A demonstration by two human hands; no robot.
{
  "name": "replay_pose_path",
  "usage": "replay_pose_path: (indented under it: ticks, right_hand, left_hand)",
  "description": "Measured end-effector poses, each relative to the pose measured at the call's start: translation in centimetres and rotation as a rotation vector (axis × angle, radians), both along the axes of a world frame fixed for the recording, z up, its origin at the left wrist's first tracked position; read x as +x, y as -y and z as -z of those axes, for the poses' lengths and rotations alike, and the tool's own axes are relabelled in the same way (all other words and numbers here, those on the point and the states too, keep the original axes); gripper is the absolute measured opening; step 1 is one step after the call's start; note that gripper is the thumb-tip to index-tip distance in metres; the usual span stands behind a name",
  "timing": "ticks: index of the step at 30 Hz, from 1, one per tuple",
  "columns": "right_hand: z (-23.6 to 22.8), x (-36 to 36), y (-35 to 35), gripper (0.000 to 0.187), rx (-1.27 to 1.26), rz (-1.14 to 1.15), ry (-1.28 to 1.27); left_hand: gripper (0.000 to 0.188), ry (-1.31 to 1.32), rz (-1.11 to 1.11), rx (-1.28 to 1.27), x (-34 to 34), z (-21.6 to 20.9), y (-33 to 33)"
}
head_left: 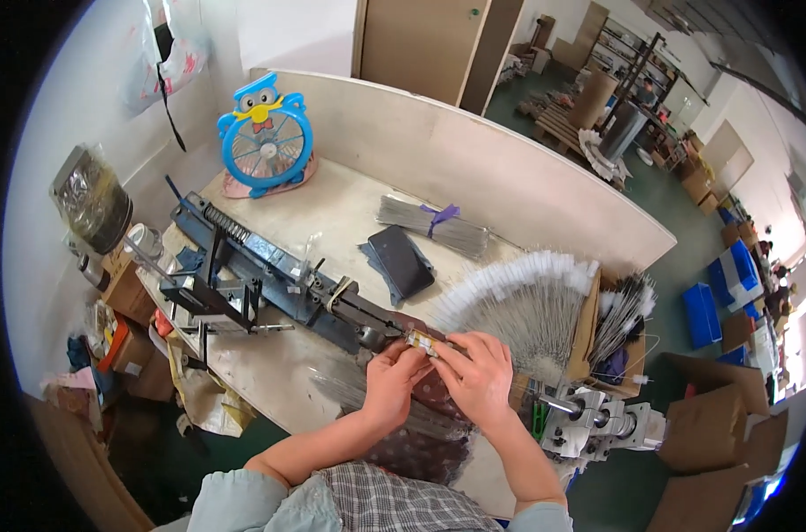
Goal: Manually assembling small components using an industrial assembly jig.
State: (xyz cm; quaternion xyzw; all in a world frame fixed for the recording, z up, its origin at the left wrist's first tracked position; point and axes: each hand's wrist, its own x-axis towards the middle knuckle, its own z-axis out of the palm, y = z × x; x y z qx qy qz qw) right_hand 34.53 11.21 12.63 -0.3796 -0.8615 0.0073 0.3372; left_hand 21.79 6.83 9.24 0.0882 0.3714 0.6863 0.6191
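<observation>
My left hand (391, 381) and my right hand (476, 376) meet at the near right end of a long dark metal bench fixture (283, 275). Both are closed, thumbs and fingertips pinched together at a small white and yellowish piece (422, 342). What exactly the fingertips grip is too small to make out. Thin wires (341, 390) lie on the table left of my left wrist. Right beyond my right hand, a wide fan of thin metal wires with white tips (532, 306) is spread out. A dark spotted cloth (421, 443) hangs over the table edge under my forearms.
Farther back lie a dark phone (401, 262) and a wire bundle with a purple tie (434, 223). A blue owl-shaped fan (267, 146) stands by the partition (474, 146). At right are a silver metal mechanism (602, 424) and a cardboard box of wires (620, 332).
</observation>
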Motion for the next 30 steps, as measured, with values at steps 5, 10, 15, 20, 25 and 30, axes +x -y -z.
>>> replay_pose_path:
  ticks: [5, 10, 15, 20, 25, 30]
  right_hand:
    - [-0.1, -1.4, 0.2, 0.025, -0.029, -0.036, -0.028]
    - [0.5, -1.0, -0.1, 0.027, -0.061, -0.046, -0.007]
    - [0.2, -1.5, 0.3, 0.024, -0.065, -0.01, -0.051]
    - [0.9, -1.8, 0.3, 0.021, 0.006, 0.035, -0.094]
    - [0.5, -1.7, 0.3, 0.022, 0.021, 0.028, -0.103]
    - [0.7, -2.2, 0.0, 0.024, 0.002, -0.025, -0.072]
  left_hand:
    - [0.016, -0.01, 0.015, 0.019, -0.6, 0.7, 0.2]
    - [0.017, 0.102, 0.024, 0.051, -0.6, 1.5, 0.0]
    - [0.017, 0.068, -0.007, -0.001, -0.5, 0.7, 0.2]
    - [0.015, 0.019, 0.002, 0.001, -0.4, 0.5, 0.2]
    - [0.015, 0.009, 0.011, 0.008, -0.4, 0.8, 0.1]
    - [0.013, 0.078, -0.015, -0.002, -0.5, 0.5, 0.3]
